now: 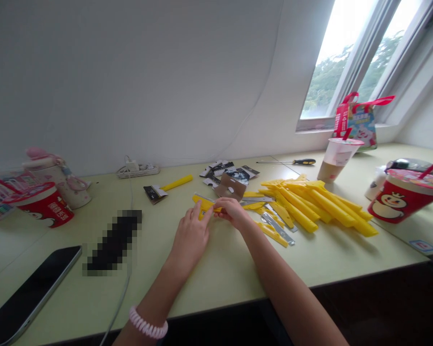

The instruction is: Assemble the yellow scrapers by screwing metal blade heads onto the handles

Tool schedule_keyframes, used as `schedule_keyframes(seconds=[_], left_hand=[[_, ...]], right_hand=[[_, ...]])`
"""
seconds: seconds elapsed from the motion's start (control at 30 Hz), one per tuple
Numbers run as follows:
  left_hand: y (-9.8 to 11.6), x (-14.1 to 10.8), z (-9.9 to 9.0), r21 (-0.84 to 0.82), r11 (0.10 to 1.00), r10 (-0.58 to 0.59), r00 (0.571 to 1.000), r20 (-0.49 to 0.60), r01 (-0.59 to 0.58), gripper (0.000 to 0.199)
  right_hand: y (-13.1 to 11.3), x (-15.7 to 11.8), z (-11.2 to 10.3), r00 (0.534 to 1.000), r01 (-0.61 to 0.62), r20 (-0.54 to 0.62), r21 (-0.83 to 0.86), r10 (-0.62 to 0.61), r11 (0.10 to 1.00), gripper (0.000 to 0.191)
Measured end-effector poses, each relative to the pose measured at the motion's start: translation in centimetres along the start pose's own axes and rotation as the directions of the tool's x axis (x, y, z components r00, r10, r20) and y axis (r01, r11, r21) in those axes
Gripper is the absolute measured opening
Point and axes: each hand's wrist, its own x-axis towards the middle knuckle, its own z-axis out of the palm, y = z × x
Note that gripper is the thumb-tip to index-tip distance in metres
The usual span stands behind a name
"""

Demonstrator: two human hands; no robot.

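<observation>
Pinching a yellow scraper (203, 203) narrowly, left hand (190, 236) and right hand (233, 213) meet; cup (43, 205) lettering seems illegible.

my left hand (190, 235) and my right hand (233, 214) meet in front of me, close together, both curled and gripping, the fingers of each reaching toward the other. my left forearm (159, 293) rises from the near edge, angled slightly right, with the fingers (198, 210) pointing far. my right forearm (285, 283) comes in from the near right, slanting left, and my right wrist (247, 223) turns that hand palm down, its fingers (220, 203) bent over toward my left hand.
</observation>
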Motion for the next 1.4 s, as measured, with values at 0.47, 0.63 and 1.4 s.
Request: schedule_keyframes(seconds=[0.47, 0.63, 1.4], left_hand=[[0.4, 0.5, 1.2, 0.026, 0.997, -0.074, 0.996, 0.050, 0.073, 0.053], [0.5, 0.7, 1.4, 0.069, 0.997, -0.049, 0.995, 0.083, 0.043, 0.055], [-2.2, 4.4, 0.9, -0.759, 0.638, -0.285, 0.955, -0.077, 0.129, 0.044]], right_hand=[[0.1, 0.2, -0.2, 0.999, -0.043, 0.033, 0.084, 0.041, 0.996, 0.012], [-0.3, -0.1, -0.1, 0.997, -0.073, 0.015, 0.131, 0.071, 0.989, 0.010], [-0.6, 0.1, -0.5, 0.992, 0.127, -0.003, -0.112, -0.128, 0.986, 0.033]])
